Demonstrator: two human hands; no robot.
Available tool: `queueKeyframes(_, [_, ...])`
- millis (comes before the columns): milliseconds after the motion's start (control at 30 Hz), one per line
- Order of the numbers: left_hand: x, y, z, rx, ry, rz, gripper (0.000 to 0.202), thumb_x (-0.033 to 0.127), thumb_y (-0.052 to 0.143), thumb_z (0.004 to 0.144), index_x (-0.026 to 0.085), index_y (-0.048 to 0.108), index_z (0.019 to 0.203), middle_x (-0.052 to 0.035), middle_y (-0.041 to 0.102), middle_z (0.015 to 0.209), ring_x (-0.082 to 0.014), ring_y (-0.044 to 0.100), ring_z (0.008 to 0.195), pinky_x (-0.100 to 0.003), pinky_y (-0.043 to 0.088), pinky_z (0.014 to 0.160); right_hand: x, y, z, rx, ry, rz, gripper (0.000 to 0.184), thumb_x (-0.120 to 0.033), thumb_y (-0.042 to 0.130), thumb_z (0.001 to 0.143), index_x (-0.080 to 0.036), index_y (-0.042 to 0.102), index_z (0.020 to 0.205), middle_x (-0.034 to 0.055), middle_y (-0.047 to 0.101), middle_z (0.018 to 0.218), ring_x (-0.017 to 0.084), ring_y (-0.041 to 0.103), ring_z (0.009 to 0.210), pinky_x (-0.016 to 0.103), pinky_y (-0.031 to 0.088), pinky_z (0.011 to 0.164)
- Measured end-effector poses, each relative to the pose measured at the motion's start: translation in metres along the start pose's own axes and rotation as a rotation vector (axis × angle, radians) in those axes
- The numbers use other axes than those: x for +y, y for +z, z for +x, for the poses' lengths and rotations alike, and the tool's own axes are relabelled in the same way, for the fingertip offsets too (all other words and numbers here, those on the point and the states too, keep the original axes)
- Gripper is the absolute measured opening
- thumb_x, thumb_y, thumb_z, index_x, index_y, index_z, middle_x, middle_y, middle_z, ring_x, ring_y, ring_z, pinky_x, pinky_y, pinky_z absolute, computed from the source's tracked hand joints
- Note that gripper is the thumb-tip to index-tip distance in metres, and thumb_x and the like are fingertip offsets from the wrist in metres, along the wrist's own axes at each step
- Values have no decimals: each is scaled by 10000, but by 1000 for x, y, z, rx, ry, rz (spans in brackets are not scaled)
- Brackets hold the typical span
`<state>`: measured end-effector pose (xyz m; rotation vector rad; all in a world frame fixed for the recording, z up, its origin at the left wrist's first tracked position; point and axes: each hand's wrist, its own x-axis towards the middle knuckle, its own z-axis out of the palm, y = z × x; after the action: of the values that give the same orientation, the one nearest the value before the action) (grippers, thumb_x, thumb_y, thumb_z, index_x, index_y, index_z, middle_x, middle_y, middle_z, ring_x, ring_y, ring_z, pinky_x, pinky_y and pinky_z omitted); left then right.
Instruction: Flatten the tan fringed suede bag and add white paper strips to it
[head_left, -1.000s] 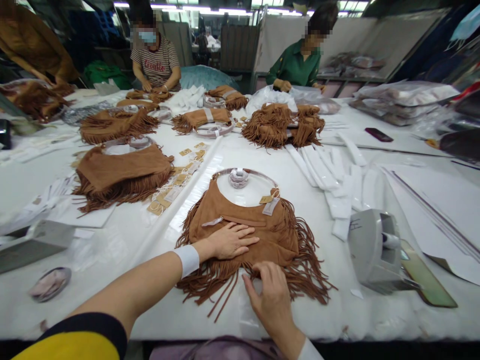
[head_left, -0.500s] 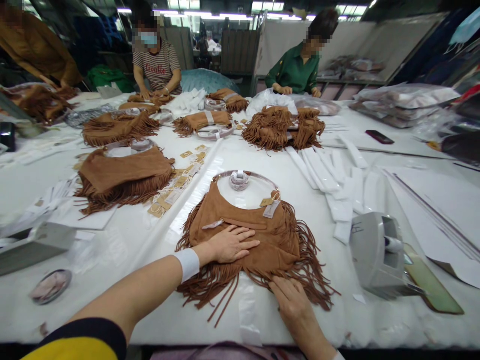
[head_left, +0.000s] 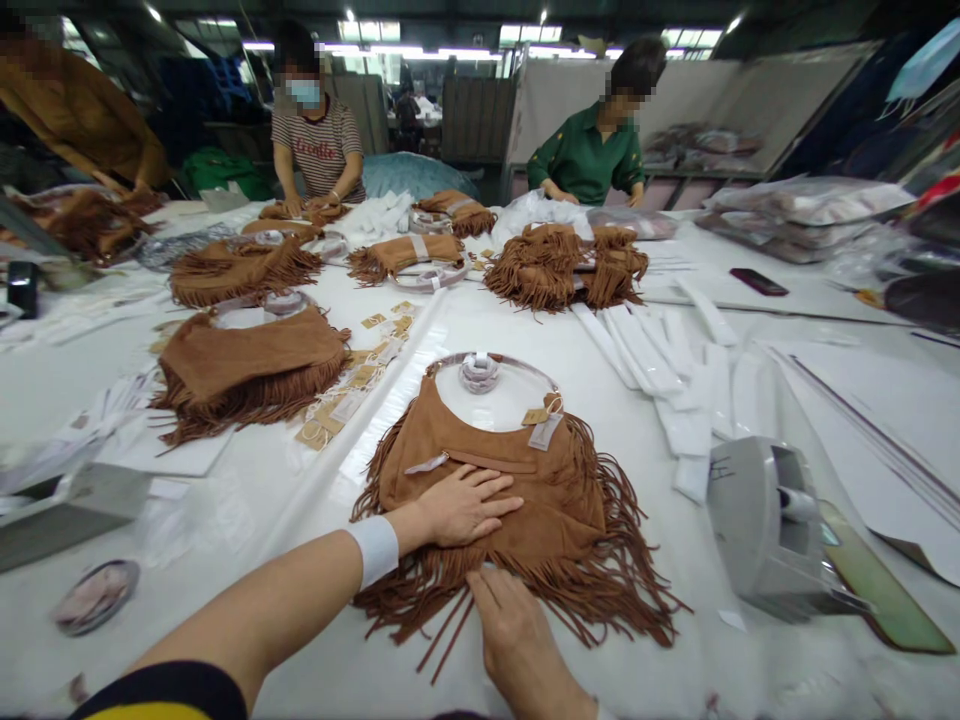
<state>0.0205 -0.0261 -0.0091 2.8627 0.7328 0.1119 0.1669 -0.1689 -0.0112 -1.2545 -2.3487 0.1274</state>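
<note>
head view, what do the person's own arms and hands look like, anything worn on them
Both hands are bare, with no gloves and no rings that can be made out. The left hand has a white band around the wrist; the forearm is bare, and at the upper arm there is a dark navy sleeve with a yellow part below it. The right hand shows a sliver of white cuff at the wrist, at the frame's bottom edge.

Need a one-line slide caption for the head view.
Left hand pressed flat on a brown suede fringed bag while the right hand touches its fringe, on a white worktable.
</note>
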Motion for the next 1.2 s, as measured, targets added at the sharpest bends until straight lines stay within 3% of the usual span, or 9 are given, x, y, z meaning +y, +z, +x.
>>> queueKeyframes(100, [-1, 2, 0, 8, 1, 6, 509, 466, 214, 986, 300, 281, 1463, -64, 321, 1529, -251, 310, 1378, -457, 232, 1102, -14, 19, 2, -71, 15, -59, 427, 50, 459, 643, -126, 597, 1007, 96, 635, 874, 226, 569, 781, 332, 502, 707])
queueKeyframes(233, [-1, 3, 0, 14, 7, 6, 512, 465, 222, 986, 304, 264, 1470, -61, 327, 1526, -250, 318, 1372, -455, 237, 1098, -14, 5, 5, -80, -160, 38, 273, -21, 452, 724, -181, 586, 901, 55, 619, 798, 197, 549, 687, 315, 461, 637])
queueKeyframes(300, [0, 1, 0, 17, 7, 5, 514, 461, 232, 985, 305, 252, 1475, -58, 327, 1526, -246, 320, 1370, -448, 236, 1099, 1, -11, 8, 18, -188, 53, 281, -38, 408, 790, -169, 594, 955, 74, 645, 860, 196, 573, 764, 324, 459, 699])
queueKeyframes(433, [1, -1, 0, 23, 5, -3, 510, 460, 235, 985, 309, 262, 1471, -57, 322, 1528, -247, 322, 1368, -448, 233, 1099, 53, -35, 9, 134, -74, -204, 303, -135, 378, 927, -136, 571, 1160, 155, 624, 1175, 261, 553, 1077, 420, 422, 889])
queueKeyframes(567, [3, 4, 1, 44, -15, -4, 499, 456, 249, 982, 323, 274, 1462, -45, 322, 1527, -248, 338, 1354, -453, 242, 1094, 92, -48, 3, 107, -144, -228, 276, -187, 377, 967, -140, 553, 1174, 119, 654, 1125, 222, 584, 1046, 394, 442, 912])
queueKeyframes(633, [4, 6, 2, 53, -13, 13, 497, 445, 273, 978, 325, 275, 1460, -47, 329, 1522, -250, 346, 1347, -462, 247, 1091, 100, -52, 10, 107, -77, -185, 259, -192, 410, 967, -125, 529, 1187, 112, 656, 1081, 211, 594, 1003, 376, 462, 912])
queueKeyframes(867, [9, 1, 3, 91, -11, 56, 459, 455, 289, 975, 268, 416, 1374, -68, 377, 1485, -251, 365, 1324, -476, 239, 1096, 115, -22, 61, -137, -31, -171, 205, -100, 390, 939, -165, 546, 1055, 69, 614, 917, 197, 588, 837, 322, 504, 744])
queueKeyframes(1000, [10, 2, 4, 90, -36, 77, 469, 459, 291, 972, 247, 413, 1372, -73, 371, 1488, -248, 338, 1337, -489, 231, 1100, 123, -1, 60, -174, 6, -146, 214, -54, 404, 900, -179, 541, 1006, 61, 591, 918, 203, 548, 859, 333, 458, 785])
queueKeyframes(1200, [9, 7, 8, 56, -66, 41, 495, 465, 304, 965, 252, 365, 1408, -73, 337, 1509, -260, 313, 1346, -514, 233, 1094, 128, -1, 60, -194, 14, -97, 169, -83, 420, 893, -182, 545, 949, 54, 576, 873, 214, 502, 810, 345, 398, 746])
